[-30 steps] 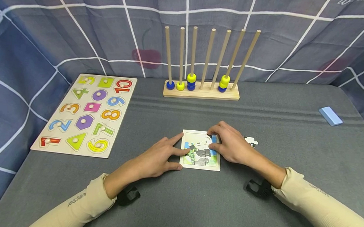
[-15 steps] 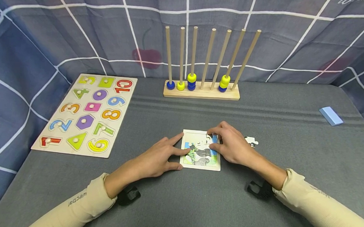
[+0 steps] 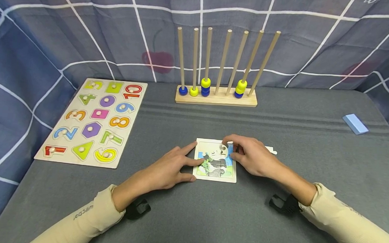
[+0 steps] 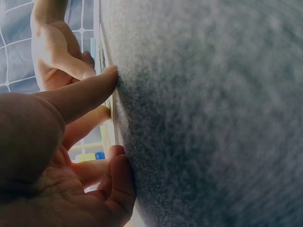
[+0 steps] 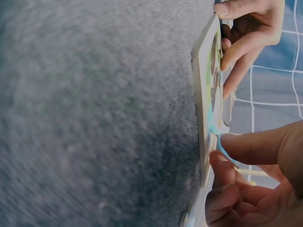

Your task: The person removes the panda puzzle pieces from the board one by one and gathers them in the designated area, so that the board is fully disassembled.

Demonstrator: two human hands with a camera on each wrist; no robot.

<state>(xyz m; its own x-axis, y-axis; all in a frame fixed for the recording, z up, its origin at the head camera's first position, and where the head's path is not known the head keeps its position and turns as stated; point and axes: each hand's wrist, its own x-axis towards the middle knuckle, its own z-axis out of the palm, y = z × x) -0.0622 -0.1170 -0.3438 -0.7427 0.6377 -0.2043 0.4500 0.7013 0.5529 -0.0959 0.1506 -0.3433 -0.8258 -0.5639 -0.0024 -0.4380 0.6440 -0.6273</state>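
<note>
A small square panda jigsaw puzzle (image 3: 214, 163) lies in its pale wooden frame on the grey table. My left hand (image 3: 168, 168) holds the frame's left side steady, its fingers extended over the edge and onto the picture. At the upper right corner, my right hand (image 3: 254, 155) pinches a blue-edged puzzle piece (image 5: 224, 147) between thumb and fingers, tilted up from the frame in the right wrist view. Most of that piece is hidden by the fingers. Another puzzle piece (image 3: 271, 149), white, lies on the table behind the right hand, partly covered by it.
A number and shape peg board (image 3: 95, 150) lies at the left. Behind the puzzle stands a wooden peg rack (image 3: 216, 99) with blue and yellow beads on some rods. A light blue block (image 3: 355, 124) rests at the far right. A checked curtain (image 3: 286, 41) borders the back.
My right hand has drawn slightly right, its pinched piece lifting out of line at the corner, and now covers more of the loose piece. The left hand stays put.
</note>
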